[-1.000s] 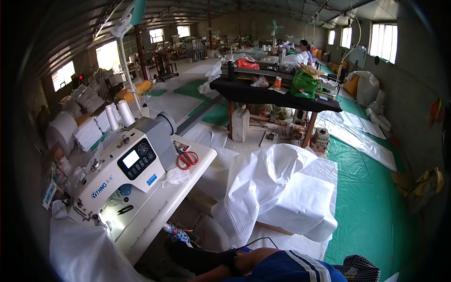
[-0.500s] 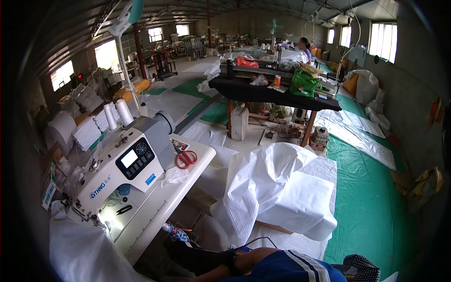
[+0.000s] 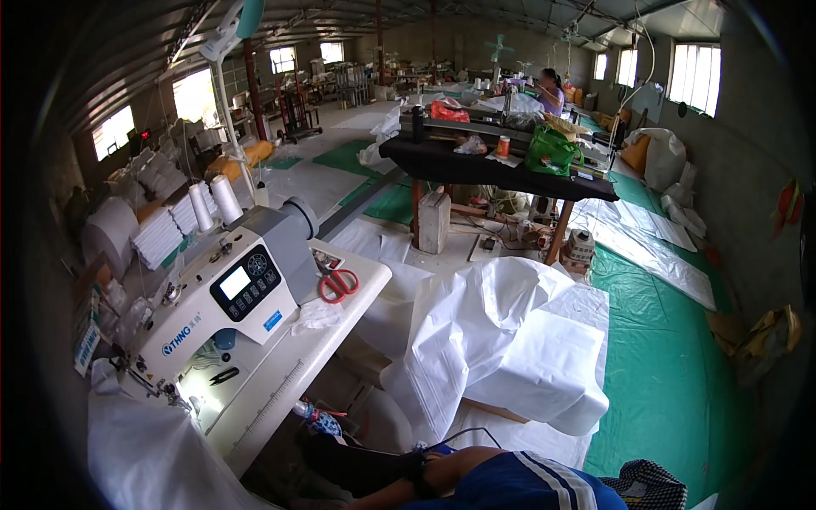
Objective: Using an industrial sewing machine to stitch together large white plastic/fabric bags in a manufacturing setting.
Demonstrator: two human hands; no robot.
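Observation:
A bare arm [image 3: 463, 463] comes out of my blue striped sleeve [image 3: 527, 484] and runs left along the lower edge, a black band around it. The hand at its end is cut off or lost in shadow, and my other hand does not show. Nearest the arm stands a white sewing machine [image 3: 204, 302] with a lit needle area. White sheet material [image 3: 153, 442] hangs over the table's near left edge beneath the needle. On the machine table [image 3: 289, 374] lie red-handled scissors [image 3: 339, 286] and small black thread snips [image 3: 224, 376].
Crumpled white sheeting [image 3: 493, 331] is heaped right of the table. Green sheeting [image 3: 671, 365] covers the floor at right. Farther off, a black-covered table [image 3: 493, 174] bears a green bag [image 3: 551, 151]. Two thread cones [image 3: 224, 201] stand behind the machine. Another person [image 3: 552, 93] is at the back.
The view has shifted very slightly. The person at the back has raised an arm. My arm and the white sheet by the needle look nearly the same.

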